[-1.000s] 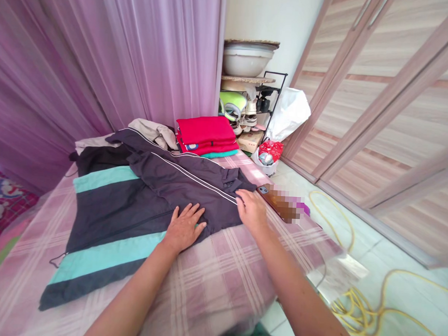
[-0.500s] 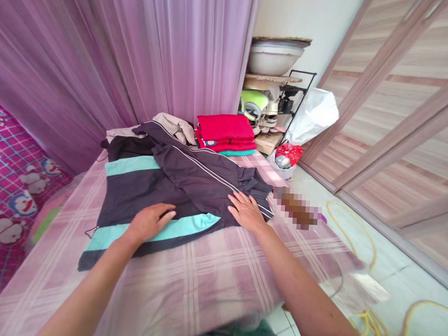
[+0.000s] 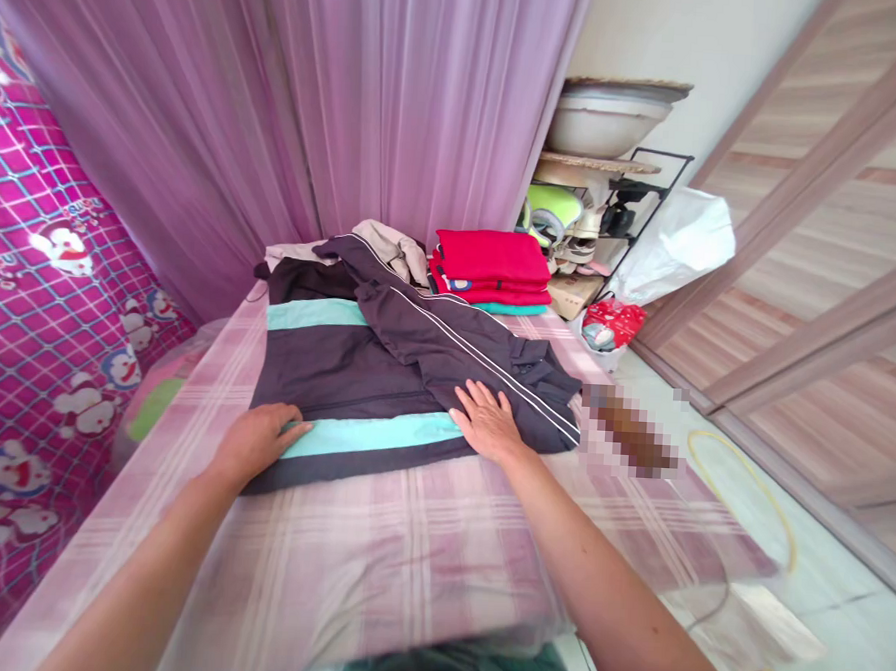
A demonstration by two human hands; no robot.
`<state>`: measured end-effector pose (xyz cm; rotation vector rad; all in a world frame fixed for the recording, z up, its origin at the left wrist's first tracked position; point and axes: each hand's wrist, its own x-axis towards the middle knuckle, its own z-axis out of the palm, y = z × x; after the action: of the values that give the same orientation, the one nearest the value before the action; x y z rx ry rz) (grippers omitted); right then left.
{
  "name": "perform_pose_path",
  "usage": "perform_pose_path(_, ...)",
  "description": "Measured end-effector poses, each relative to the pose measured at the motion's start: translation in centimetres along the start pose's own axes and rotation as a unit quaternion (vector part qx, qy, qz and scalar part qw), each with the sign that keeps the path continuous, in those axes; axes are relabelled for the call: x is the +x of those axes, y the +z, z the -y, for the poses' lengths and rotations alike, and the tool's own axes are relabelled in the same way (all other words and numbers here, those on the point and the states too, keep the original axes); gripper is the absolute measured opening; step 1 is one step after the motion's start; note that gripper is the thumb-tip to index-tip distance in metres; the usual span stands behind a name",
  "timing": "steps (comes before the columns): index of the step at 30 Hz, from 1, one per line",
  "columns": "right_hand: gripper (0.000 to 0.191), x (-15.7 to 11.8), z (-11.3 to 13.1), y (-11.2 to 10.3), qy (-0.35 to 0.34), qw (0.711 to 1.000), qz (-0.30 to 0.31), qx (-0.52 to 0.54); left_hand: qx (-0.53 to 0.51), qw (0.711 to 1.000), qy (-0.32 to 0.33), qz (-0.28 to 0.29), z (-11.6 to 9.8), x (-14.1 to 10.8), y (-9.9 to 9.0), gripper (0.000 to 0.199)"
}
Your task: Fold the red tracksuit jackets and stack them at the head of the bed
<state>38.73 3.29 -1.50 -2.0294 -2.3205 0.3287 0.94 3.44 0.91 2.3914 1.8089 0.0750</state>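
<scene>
A dark jacket with turquoise bands and white piping lies spread on the plaid bed cover. At its lower left hem rests my left hand, thumb apart from the fingers, touching the edge by the near turquoise band. My right hand lies flat with fingers spread on the sleeve that runs across the jacket, close to the right end of that band. The hem under my left palm is hidden.
Behind the jacket are a stack of folded red clothes and a beige garment. A purple curtain hangs at the back. To the right stand a shoe rack and a wardrobe. A blurred brown item lies near the bed's right edge.
My left hand has slid left to the hem, and the jacket's near left corner now sits further in and straighter. My right hand stays on the sleeve. The view has turned left.
</scene>
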Motion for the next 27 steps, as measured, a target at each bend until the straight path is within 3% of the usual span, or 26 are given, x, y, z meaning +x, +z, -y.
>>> perform_pose_path(4,0.059,0.2,-0.6,0.3,0.019,1.000,0.000,-0.014,0.049,0.999,-0.011,-0.004,0.4,-0.4,0.0,0.040)
perform_pose_path(7,0.058,0.1,-0.1,-0.4,0.036,0.999,0.005,-0.008,0.073,0.995,-0.033,-0.062,-0.5,-1.2,-0.3,0.038)
perform_pose_path(10,0.057,-0.1,1.5,-0.8,0.028,0.998,-0.049,-0.013,0.034,0.990,0.012,-0.133,-3.7,-2.1,0.6,0.041)
perform_pose_path(12,0.057,-0.3,2.9,-0.5,-0.016,0.995,-0.092,-0.035,0.006,0.990,0.051,-0.133,-6.5,-2.4,2.0,0.044)
perform_pose_path(16,0.060,-0.4,4.6,1.1,-0.042,0.995,-0.059,-0.063,0.007,0.993,0.027,-0.116,-9.8,-2.2,5.0,0.052)
perform_pose_path(21,0.061,0.0,4.2,2.2,-0.021,0.998,-0.029,-0.053,0.017,0.995,0.002,-0.100,-7.9,-2.8,5.5,0.054)
perform_pose_path(27,0.059,-0.5,5.1,0.7,-0.038,0.997,-0.059,-0.009,0.036,0.993,-0.038,-0.105,-5.9,-3.4,5.0,0.057)
